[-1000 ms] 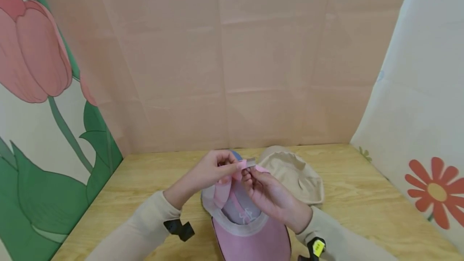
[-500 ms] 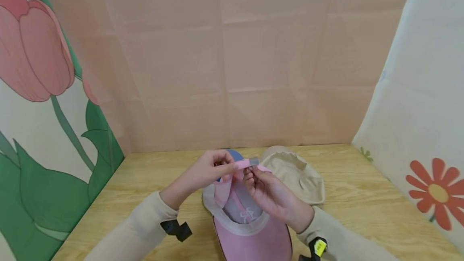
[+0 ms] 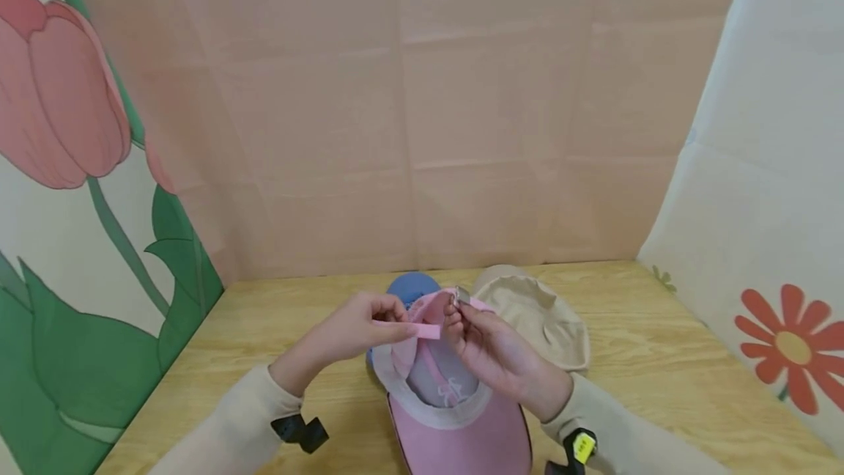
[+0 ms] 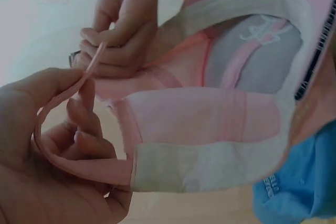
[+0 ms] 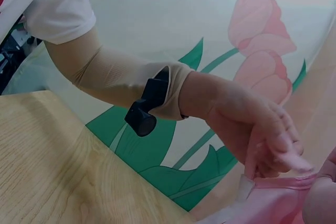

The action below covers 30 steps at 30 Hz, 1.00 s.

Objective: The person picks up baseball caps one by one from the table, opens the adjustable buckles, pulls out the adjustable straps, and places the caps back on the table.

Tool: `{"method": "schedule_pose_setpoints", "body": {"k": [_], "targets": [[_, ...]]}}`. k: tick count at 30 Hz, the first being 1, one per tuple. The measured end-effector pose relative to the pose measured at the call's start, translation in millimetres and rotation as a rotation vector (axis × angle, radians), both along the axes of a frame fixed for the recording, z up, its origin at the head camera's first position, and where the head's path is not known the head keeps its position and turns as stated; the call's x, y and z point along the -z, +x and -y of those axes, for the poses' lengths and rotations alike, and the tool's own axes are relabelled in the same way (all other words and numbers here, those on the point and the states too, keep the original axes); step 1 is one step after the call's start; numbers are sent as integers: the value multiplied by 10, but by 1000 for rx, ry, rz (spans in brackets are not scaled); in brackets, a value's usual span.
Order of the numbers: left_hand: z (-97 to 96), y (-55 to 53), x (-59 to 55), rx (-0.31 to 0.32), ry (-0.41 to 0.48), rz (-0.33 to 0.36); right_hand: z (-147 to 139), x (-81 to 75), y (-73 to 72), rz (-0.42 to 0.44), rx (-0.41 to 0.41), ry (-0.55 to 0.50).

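A pink baseball cap (image 3: 464, 442) lies underside up at the front of the table, its brim toward me and its grey lining showing. My left hand (image 3: 352, 332) pinches the pink back strap (image 3: 428, 331) between thumb and fingers, with the loose end sticking out to the right. In the left wrist view that strap (image 4: 100, 170) bends in a loop from the cap's edge up to the fingertips. Just right of it, my right hand (image 3: 497, 350) holds the small metal buckle (image 3: 462, 296) at the cap's other back edge. Strap end and buckle are apart.
Behind the pink cap sits a blue cap (image 3: 413, 286), partly hidden. To its right is a beige hat (image 3: 541, 321) on the wooden table (image 3: 659, 387). Cloth hangs along the back (image 3: 409, 108) and both sides.
The strap end, at the buckle before, has come away from it. My left hand has moved left and down with the strap. My right hand has stayed nearly in place.
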<state>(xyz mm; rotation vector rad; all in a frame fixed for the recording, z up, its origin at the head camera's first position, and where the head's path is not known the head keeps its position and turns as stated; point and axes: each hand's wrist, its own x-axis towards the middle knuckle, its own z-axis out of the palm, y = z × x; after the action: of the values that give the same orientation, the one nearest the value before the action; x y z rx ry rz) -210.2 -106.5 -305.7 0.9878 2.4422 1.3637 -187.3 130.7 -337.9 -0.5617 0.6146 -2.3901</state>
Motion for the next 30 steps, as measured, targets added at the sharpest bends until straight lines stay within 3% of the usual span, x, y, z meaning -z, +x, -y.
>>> {"method": "schedule_pose_setpoints", "body": {"k": [5,10,13,17,21,25,30], "targets": [[5,90,62,71,-183,-141,-2,-1,3,-9,14,18],[-62,189,63,215,-400,-378,9,6,-13,-18,12,1],[-64,232,53,281,-439,-443,24,4,-22,-23,15,1],[-7,234,27,343,-319,-385,31,10,-34,-31,-6,-10],[66,108,-15,333,-165,-225,34,26,-57,-41,-48,-40],[137,-104,-26,217,-93,-135,38,26,-67,-31,-47,-55],[166,-395,97,41,-44,-100,48,6,-59,-20,-51,-49]]}}
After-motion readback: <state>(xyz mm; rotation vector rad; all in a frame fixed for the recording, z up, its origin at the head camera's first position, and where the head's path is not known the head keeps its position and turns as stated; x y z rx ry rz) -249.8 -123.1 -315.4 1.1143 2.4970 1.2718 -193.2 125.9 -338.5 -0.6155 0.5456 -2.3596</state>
